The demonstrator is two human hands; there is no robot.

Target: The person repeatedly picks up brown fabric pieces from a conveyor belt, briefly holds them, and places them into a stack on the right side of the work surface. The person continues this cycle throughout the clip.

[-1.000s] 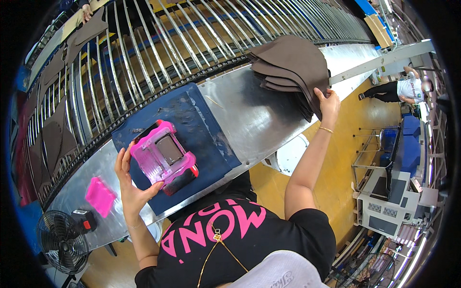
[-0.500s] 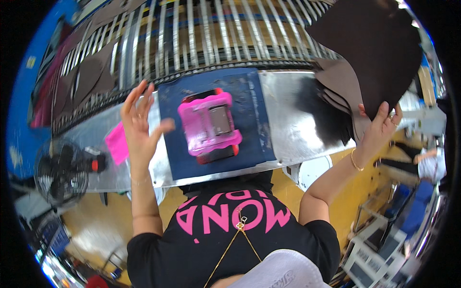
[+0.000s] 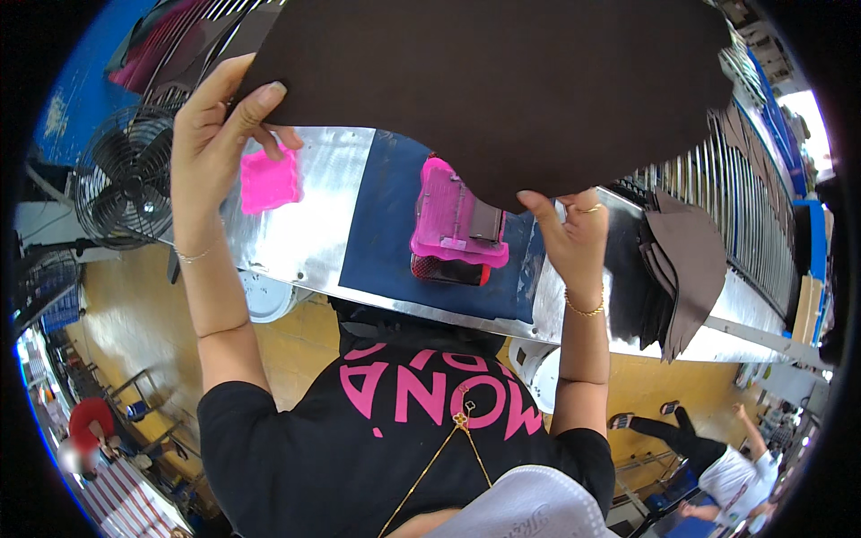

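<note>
You hold dark brown sheet (image 3: 502, 81) aloft over metal table (image 3: 323, 170); your L hand (image 3: 209, 125) pinches its L end, thumb on near face; your R hand (image 3: 576, 235) has fingers closed on its lower edge; pink frame (image 3: 436, 215) sits on blue mat (image 3: 381, 242), part hidden by sheet; flat pink pc (image 3: 269, 181) L of mat; stack of brown pcs (image 3: 691, 269) to R.

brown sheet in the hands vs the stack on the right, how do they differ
The brown sheet is held up in the left hand and right hand; the brown stack lies on the metal table. The sheet looks like one piece, the stack several layers. The sheet looks darker than the stack. Both have curved edges.
</note>
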